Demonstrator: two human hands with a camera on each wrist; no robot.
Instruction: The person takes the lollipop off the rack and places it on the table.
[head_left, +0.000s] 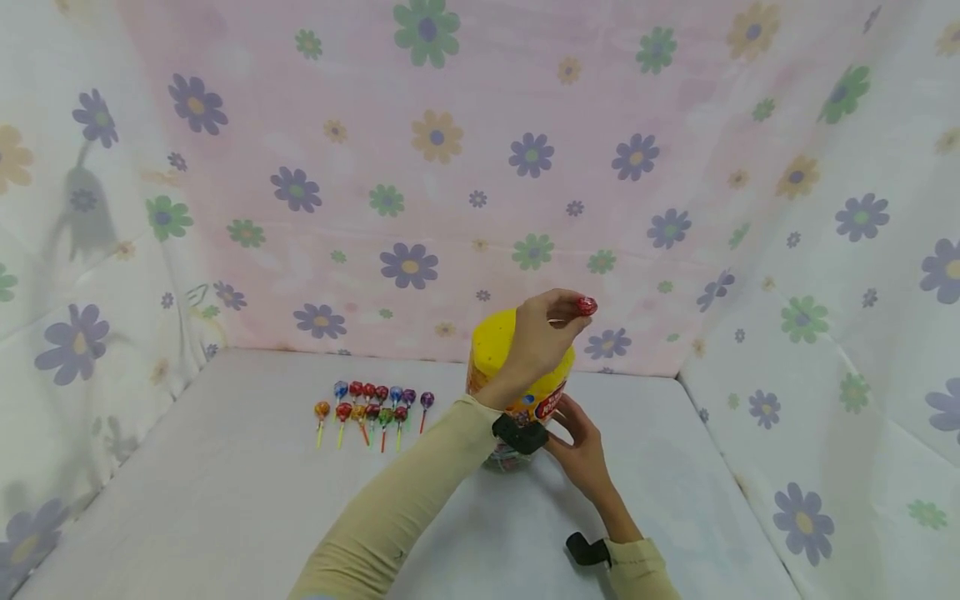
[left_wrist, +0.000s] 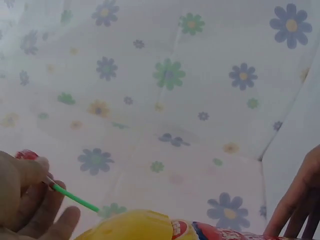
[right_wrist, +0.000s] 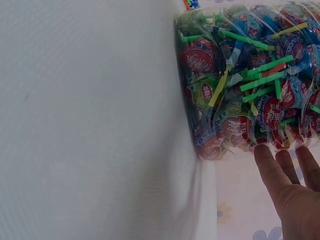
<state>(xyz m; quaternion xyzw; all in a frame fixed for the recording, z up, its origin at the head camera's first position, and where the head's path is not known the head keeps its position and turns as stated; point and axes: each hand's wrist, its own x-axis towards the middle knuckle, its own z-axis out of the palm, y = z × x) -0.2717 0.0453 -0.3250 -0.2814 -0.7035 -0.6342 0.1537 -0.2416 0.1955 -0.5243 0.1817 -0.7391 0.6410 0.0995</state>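
Note:
A clear jar (right_wrist: pixel 250 85) packed with wrapped lollipops stands on the table, topped by a yellow lid (head_left: pixel 491 346). Above that lid, my left hand (head_left: pixel 543 337) pinches a lollipop (head_left: pixel 587 306) in a red wrapper between thumb and fingers. Its green stick (left_wrist: pixel 75 199) points away from the palm in the left wrist view. My right hand (head_left: pixel 581 450) is at the jar's right side, extended fingers (right_wrist: pixel 272 167) resting their tips against the plastic. Part of the jar is hidden behind my left forearm in the head view.
Left of the jar, several lollipops (head_left: pixel 386 417) lie in two rows on the white tablecloth (head_left: pixel 225 500), with wrappers in red, blue, orange, green and purple. One purple lollipop (head_left: pixel 427 400) lies at the right end. Flower-patterned cloth (head_left: pixel 480 200) encloses the back and sides.

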